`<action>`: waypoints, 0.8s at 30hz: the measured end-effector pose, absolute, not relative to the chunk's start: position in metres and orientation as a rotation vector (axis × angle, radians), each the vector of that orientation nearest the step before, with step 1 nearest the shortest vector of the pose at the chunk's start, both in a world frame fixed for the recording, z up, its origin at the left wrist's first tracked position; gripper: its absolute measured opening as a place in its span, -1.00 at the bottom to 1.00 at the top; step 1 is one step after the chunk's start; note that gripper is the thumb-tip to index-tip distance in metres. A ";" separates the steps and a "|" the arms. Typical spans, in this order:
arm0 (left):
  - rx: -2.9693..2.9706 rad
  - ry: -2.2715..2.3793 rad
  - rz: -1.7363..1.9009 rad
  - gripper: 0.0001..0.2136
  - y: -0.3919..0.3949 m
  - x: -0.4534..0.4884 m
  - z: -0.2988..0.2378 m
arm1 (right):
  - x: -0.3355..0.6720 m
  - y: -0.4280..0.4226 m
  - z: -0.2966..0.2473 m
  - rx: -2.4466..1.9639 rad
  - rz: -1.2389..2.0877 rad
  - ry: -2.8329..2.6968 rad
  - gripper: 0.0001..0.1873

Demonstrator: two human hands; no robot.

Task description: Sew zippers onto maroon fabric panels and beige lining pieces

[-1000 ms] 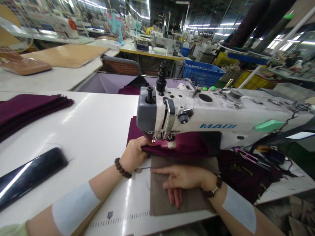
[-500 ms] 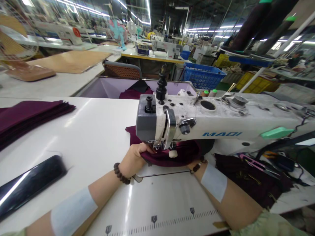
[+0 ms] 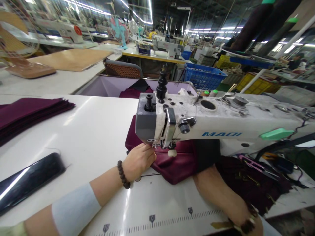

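Note:
A maroon fabric piece (image 3: pixel 172 164) with a black section (image 3: pixel 208 154) lies under the head of the white sewing machine (image 3: pixel 219 121). My left hand (image 3: pixel 141 159) is closed at the fabric's left edge, fingertips pinched close beside the presser foot (image 3: pixel 157 144). Under the right part of the fabric reaches my right hand (image 3: pixel 211 186); its fingers are hidden beneath the cloth, so their grip does not show.
A stack of maroon pieces (image 3: pixel 31 114) and a black phone (image 3: pixel 31 180) lie on the left of the table. To the right are more dark maroon cloth (image 3: pixel 256 183) and pink-handled scissors (image 3: pixel 253 165). Behind the machine stands a blue basket (image 3: pixel 204 75).
The maroon fabric has unfolded flatter and spread toward me, showing more of its black section. My right hand has moved right and nearer to me. My left hand stays near the needle.

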State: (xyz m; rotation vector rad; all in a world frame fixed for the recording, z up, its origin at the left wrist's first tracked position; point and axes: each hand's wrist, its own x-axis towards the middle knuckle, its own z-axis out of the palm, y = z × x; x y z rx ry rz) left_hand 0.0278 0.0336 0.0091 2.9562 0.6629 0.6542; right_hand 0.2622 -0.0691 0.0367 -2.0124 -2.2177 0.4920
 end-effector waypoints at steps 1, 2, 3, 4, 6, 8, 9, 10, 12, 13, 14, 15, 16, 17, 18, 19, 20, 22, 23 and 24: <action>2.955 0.709 0.639 -0.61 0.034 0.027 0.009 | 0.263 -0.075 0.045 -2.078 0.528 -2.246 -0.73; 2.947 0.756 0.624 -0.61 0.034 0.027 0.009 | 0.263 -0.080 0.056 -2.124 0.602 -2.289 -0.74; 2.936 0.798 0.604 -0.63 0.034 0.027 0.009 | 0.263 -0.086 0.069 -2.080 0.722 -2.334 -0.72; 2.925 0.831 0.580 -0.65 0.034 0.027 0.009 | 0.262 -0.089 0.082 -1.956 0.861 -2.365 -0.69; 2.905 0.866 0.515 -0.71 0.031 0.027 0.010 | 0.253 -0.089 0.102 -1.728 0.976 -2.321 -0.64; 2.887 0.880 0.443 -0.76 0.027 0.027 0.014 | 0.236 -0.078 0.108 -1.689 0.842 -2.218 -0.65; 2.881 0.880 0.411 -0.79 0.024 0.026 0.018 | 0.225 -0.071 0.104 -1.699 0.693 -2.184 -0.70; 2.872 0.875 0.370 -0.84 0.020 0.024 0.022 | 0.213 -0.064 0.097 -1.740 0.546 -2.207 -0.74; 2.842 0.858 0.244 -0.75 0.013 0.020 0.033 | 0.192 -0.051 0.076 -1.828 0.314 -2.289 -0.74; 2.820 0.854 0.170 -0.58 0.010 0.017 0.038 | 0.184 -0.047 0.063 -1.844 0.242 -2.327 -0.71; 2.793 0.852 0.097 -0.43 0.008 0.015 0.044 | 0.179 -0.044 0.051 -1.843 0.203 -2.364 -0.68; 2.767 0.848 0.031 -0.34 0.008 0.013 0.049 | 0.176 -0.044 0.041 -1.833 0.188 -2.392 -0.66; 2.745 0.841 -0.019 -0.35 0.008 0.012 0.053 | 0.175 -0.044 0.032 -1.819 0.192 -2.415 -0.63; 2.732 0.829 -0.052 -0.43 0.010 0.011 0.056 | 0.176 -0.045 0.024 -1.809 0.205 -2.430 -0.61; 2.725 0.822 -0.068 -0.54 0.011 0.012 0.057 | 0.179 -0.047 0.019 -1.801 0.219 -2.433 -0.59; 2.727 0.828 -0.066 -0.64 0.013 0.013 0.057 | 0.181 -0.049 0.015 -1.790 0.227 -2.427 -0.58; 2.737 0.848 -0.047 -0.71 0.015 0.014 0.054 | 0.184 -0.050 0.012 -1.779 0.227 -2.408 -0.58; 2.761 0.919 0.022 -0.79 0.015 0.019 0.046 | 0.187 -0.051 0.010 -1.747 0.216 -2.369 -0.59; 2.771 0.953 0.054 -0.79 0.013 0.020 0.040 | 0.188 -0.050 0.009 -1.734 0.207 -2.354 -0.59; 2.780 0.981 0.087 -0.77 0.011 0.022 0.034 | 0.189 -0.049 0.008 -1.724 0.195 -2.344 -0.58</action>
